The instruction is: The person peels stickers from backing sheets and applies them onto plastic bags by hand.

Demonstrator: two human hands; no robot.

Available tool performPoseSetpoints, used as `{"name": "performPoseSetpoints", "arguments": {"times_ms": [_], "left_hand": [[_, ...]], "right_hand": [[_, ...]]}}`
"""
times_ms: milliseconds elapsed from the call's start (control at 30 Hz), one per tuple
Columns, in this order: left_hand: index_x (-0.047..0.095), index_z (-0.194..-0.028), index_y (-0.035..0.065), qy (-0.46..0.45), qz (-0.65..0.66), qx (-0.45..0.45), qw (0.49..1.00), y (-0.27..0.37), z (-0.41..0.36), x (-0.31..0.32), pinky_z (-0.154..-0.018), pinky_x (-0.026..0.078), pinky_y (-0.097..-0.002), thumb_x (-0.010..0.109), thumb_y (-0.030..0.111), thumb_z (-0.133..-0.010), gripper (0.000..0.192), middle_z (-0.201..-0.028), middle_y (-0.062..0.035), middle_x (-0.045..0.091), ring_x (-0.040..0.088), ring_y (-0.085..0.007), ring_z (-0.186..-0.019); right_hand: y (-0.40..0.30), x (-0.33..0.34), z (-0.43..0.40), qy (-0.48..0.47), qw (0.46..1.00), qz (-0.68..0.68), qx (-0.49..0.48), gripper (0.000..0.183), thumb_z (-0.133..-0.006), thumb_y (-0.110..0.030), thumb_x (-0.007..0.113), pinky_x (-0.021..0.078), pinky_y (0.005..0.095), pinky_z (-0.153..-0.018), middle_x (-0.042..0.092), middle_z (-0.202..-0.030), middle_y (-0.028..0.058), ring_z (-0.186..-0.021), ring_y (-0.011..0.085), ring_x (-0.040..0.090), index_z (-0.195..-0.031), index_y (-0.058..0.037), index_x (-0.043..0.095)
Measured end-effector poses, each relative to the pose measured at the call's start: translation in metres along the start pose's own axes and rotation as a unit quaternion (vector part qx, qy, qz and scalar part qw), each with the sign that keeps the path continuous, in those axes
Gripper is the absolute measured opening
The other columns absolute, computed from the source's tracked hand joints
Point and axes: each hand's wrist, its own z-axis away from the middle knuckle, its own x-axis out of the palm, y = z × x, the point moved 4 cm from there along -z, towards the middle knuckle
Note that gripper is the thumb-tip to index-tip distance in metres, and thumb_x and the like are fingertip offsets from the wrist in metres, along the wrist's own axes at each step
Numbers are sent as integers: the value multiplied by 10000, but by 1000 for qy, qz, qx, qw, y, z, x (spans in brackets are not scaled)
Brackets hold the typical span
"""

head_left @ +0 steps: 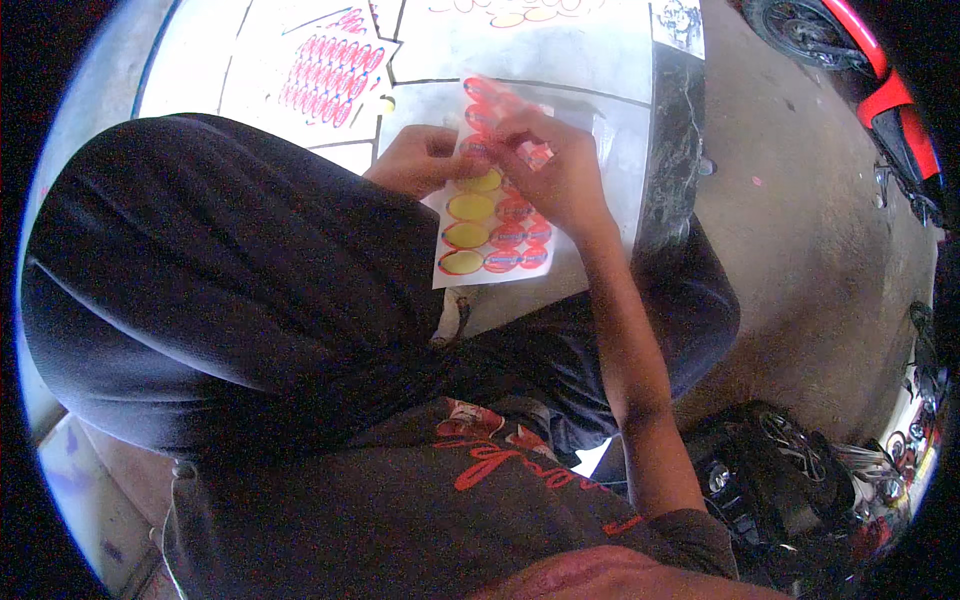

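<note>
A white sheet of oval stickers (489, 271), printed in red with blue writing, is held over my lap. Its left column shows several bare yellow ovals at the lower end, and red stickers above them. My left hand (416, 161) grips the sheet's left edge, thumb on its face. Against the front of the sheet, my right hand (559, 161) has its thumb and fingers drawn together close to my left thumb, where the yellow ovals meet the red ones. The right fingertips are blurred, and whether a sticker is pinched between them cannot be made out.
Another printed sticker sheet (330, 82) lies on the pale tiles, beside a small yellow piece (387, 105). A third sheet (517, 13) shows at the top edge. Black stone edging (671, 150) borders the concrete floor (780, 247). A red motorcycle (855, 37) and a dark bag (787, 472) are rightward.
</note>
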Motion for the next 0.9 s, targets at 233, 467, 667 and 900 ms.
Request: {"name": "performPoseSetpoints", "arguments": {"times_ms": [233,467,667,900], "left_hand": [[706,-937,-9,9,-75,23,997,-3,-1,-7,-570,405,-237,745,329,-824,358,-744,5,634,517,-53,-653],[703,-890,-22,-9,-66,69,995,-2,-4,-2,-576,408,-229,743,225,-818,260,-726,4,629,524,-45,-675],[707,-872,-24,6,-184,32,982,22,7,0,-615,442,-227,747,176,-805,215,-744,-19,661,559,-50,-675],[704,-849,-21,20,-181,41,983,21,6,-1,-597,427,-232,761,177,-795,213,-726,-13,653,543,-45,-660]], "right_hand": [[3,-3,2,30,996,-67,40,87,-807,-59,701,545,313,-736,699,-862,87,-781,180,684,-872,-17,660],[9,-6,2,21,999,-30,26,84,-792,-72,706,529,314,-725,693,-870,105,-778,200,678,-865,-47,671],[9,-6,0,18,1000,2,-20,97,-774,-105,712,524,355,-801,696,-930,113,-889,276,664,-859,-60,695],[9,-6,4,-38,996,19,-80,158,-755,-107,715,513,379,-871,695,-974,133,-963,303,642,-908,-68,724]]}}
